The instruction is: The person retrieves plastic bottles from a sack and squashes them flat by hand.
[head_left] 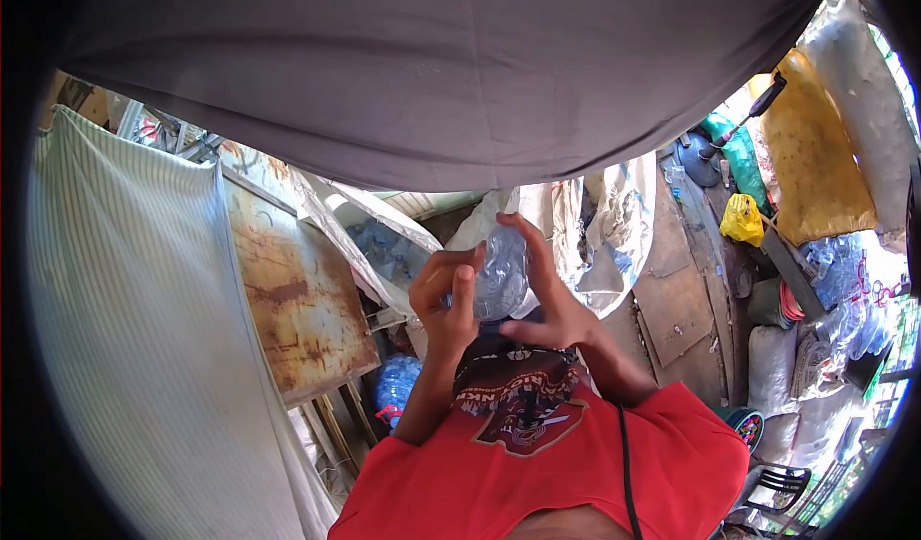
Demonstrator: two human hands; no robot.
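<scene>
A clear plastic bottle (503, 276) is between my two hands in front of my chest. My left hand (446, 295) is at its left side with curled fingers, the fingertips close against the plastic; a small blue patch shows between them. Around the right side and top of the bottle, my right hand (549, 295) curves, thumb below and a finger over the upper end. Just beyond the bottle hangs a large white sack (614, 238) with an open mouth. Another whitish sack (384, 223) with clear bottles inside is to the left.
Dark cloth (460, 70) hangs across the top. A striped curtain (144, 300) and a rusty metal panel (297, 295) stand left. Flattened boards (676, 310) cover the ground at right, beside a yellow bag (742, 219), filled sacks (770, 367) and a dark plastic chair (782, 487).
</scene>
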